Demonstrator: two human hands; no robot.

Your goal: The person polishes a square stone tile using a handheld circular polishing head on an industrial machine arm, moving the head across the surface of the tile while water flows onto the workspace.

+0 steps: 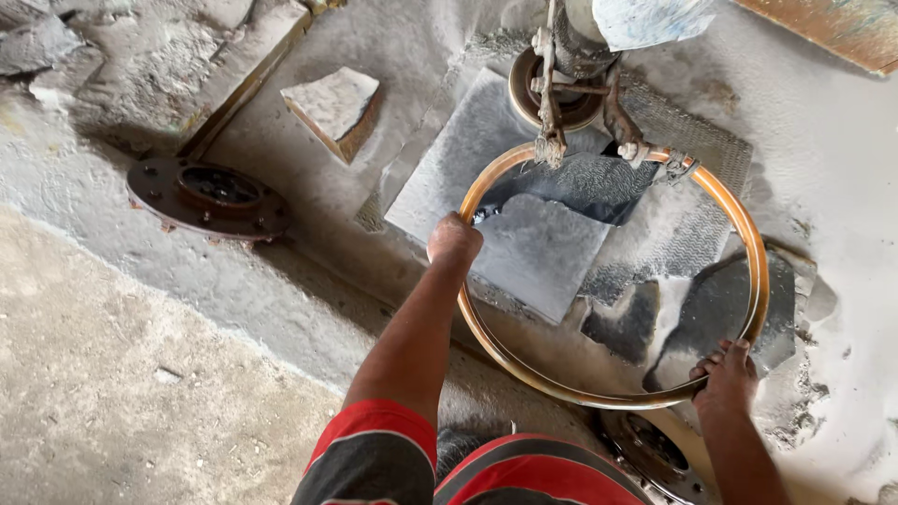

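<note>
both hands on the ring above the grey slabs

the person's left hand (455, 238) is closed around the left side of a large brass-coloured metal ring (748, 245), fist wrapped over the rim. the right hand (725, 377) grips the lower right arc of the same ring, fingers curled over it from outside. so the two hands are well apart, each clamped on the ring at roughly opposite sides

the ring hangs level from a rusty, dust-caked machine head (572, 79) at the top of the view, joined to it by brackets at its far edge. inside and under the ring lie flat grey stone slabs (538, 252), one lighter piece overlapping darker, rough-textured ones. everything is coated in pale dust

as a judgement: the work looks mid-way, since some slab faces appear smoother and paler while others beside them look rough and dark; how much of the surface is finished cannot be told

away to the left a round rusted flange plate (208, 194) lies on the dusty floor (140, 393), and a small square stone block (334, 108) sits beyond it, both well apart from the hands
</note>
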